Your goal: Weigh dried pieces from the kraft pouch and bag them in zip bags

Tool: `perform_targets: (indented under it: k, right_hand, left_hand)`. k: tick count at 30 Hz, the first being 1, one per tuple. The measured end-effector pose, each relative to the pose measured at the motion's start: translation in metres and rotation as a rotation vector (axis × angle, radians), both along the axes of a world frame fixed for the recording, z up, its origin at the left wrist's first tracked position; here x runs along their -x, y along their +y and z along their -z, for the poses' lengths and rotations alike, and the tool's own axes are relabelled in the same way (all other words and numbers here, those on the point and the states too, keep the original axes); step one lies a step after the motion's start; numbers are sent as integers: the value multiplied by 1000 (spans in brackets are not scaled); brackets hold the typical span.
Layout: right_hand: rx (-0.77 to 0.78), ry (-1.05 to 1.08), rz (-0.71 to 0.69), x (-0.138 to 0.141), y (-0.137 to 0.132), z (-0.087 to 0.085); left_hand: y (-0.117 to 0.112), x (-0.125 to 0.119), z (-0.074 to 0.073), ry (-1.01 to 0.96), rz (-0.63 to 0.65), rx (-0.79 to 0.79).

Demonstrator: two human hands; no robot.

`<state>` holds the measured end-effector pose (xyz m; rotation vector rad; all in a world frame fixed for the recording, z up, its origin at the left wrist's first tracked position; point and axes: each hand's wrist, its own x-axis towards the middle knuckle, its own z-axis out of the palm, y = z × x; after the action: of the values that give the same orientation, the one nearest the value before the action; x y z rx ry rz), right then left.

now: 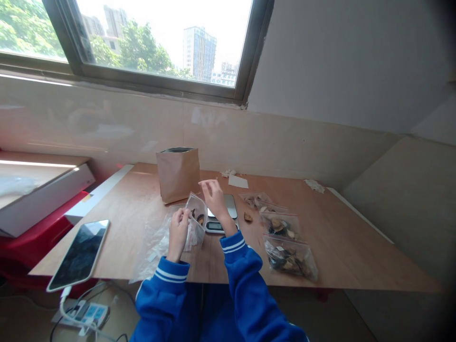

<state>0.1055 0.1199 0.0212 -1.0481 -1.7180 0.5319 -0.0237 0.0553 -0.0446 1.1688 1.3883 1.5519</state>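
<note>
My left hand (178, 233) pinches the top edge of a clear zip bag (197, 213) holding dark dried slices. The bag stands just above a digital kitchen scale (223, 212), partly covering it. My right hand (214, 200) is raised over the scale, fingers loosely apart, with nothing visible in them. A loose dried slice (248, 217) lies on the plywood table (338, 251) right of the scale. Further right lie several filled zip bags, including one (280, 226) and another (290, 259). A brown paper bag (178, 174) stands open behind my hands.
A phone (79, 249) lies at the table's left front, its cable running down to a power strip (83, 313) on the floor. A crumpled plastic sheet (153, 247) lies under my left hand. White paper scraps (238, 181) sit at the back, below a window.
</note>
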Motion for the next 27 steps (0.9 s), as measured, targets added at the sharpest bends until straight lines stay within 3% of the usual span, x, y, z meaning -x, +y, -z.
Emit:
perform_targets:
  k: [3, 7, 11, 15, 20, 24, 27]
  right_hand:
    - [-44, -148, 167, -20, 13, 29]
    - [44, -434, 183, -40, 25, 71]
    - [58, -570, 243, -45, 29, 86]
    - [52, -573, 257, -50, 28, 83]
    - [94, -336, 255, -53, 22, 73]
    - [80, -22, 259, -37, 12, 43]
    - [68, 109, 130, -20, 0, 14]
  left_hand:
    - [0, 5, 0, 9, -8, 15]
    - [-1, 8, -2, 17, -5, 23]
    - [-1, 7, -3, 12, 12, 15]
    - [-1, 6, -4, 10, 13, 25]
    - [-2, 6, -1, 20, 15, 25]
    - [-1, 5, 1, 28, 15, 22]
    - [0, 4, 1, 29, 16, 29]
